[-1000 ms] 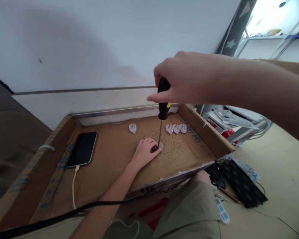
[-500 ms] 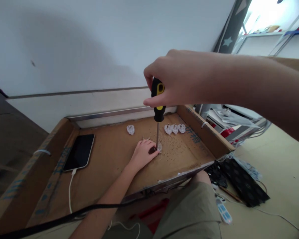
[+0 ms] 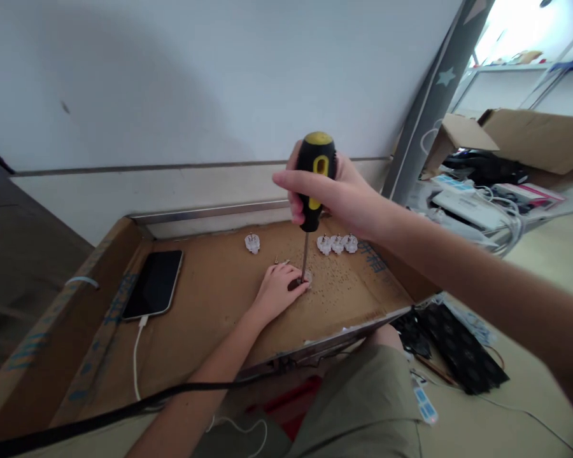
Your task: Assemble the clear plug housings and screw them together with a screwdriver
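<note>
My right hand [image 3: 325, 191] is wrapped round the black and yellow handle of a screwdriver [image 3: 316, 159], which stands nearly upright with its shaft pointing down. The screwdriver's tip meets a small clear plastic plug part [image 3: 308, 278] on the cardboard. Fingers and thumb of my left hand [image 3: 282, 286] pinch that part from the left and hide much of it. A few small metal pieces [image 3: 281, 261] lie just beyond my left fingertips. Similar white plug parts with metal pins stand farther back: one alone [image 3: 253, 243], and a row of three [image 3: 337, 243] to the right.
A cardboard tray [image 3: 210, 299] with raised sides forms the work surface. On its left lies a phone [image 3: 153, 284] with a white charging cable [image 3: 135, 362]. Tiny specks or holes dot the cardboard near the part. A black cable crosses the front. Boxes and clutter [image 3: 487, 191] stand at the right.
My right hand has dropped from over the top of the screwdriver handle to its side, so the yellow cap now shows. My left hand stays on the plug part.
</note>
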Demonstrator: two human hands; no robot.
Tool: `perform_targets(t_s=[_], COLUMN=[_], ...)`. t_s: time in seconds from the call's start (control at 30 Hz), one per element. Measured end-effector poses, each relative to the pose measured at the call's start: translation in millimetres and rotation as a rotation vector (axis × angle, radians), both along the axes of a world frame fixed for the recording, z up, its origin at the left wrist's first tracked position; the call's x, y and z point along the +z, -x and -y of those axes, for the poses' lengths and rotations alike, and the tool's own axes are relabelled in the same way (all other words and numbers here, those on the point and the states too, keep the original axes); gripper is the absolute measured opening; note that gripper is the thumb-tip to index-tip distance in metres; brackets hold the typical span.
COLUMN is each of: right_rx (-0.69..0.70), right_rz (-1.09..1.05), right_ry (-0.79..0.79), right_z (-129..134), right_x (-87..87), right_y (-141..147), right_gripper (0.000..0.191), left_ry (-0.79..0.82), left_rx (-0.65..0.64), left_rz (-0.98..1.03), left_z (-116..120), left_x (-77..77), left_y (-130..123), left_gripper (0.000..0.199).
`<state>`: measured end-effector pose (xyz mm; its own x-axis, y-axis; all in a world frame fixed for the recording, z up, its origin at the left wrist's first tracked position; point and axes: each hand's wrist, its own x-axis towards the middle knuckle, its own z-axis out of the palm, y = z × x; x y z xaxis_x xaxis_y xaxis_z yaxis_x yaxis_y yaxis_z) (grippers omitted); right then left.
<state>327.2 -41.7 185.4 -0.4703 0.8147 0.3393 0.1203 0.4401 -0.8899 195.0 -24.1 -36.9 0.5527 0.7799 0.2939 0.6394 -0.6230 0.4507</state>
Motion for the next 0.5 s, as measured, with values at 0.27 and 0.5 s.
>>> perform_targets(t_s=[0.27,0.5], right_rx=[-0.376,-0.414], right_rz=[-0.559,-0.640], right_ry=[-0.155,-0.105], right_z=[15.0,11.8], right_x=[-12.7,-21.1], right_y=[-14.2,-18.2], right_gripper=[0.035,0.034], left_ry=[-0.003,0.011], left_rx=[-0.021,-0.014], left_rz=[0.036,0.023], left_z=[-0.7,-0.3], left_x=[-0.6,0.5], left_y=[-0.8,-1.0], left_gripper=[0.013,0.011])
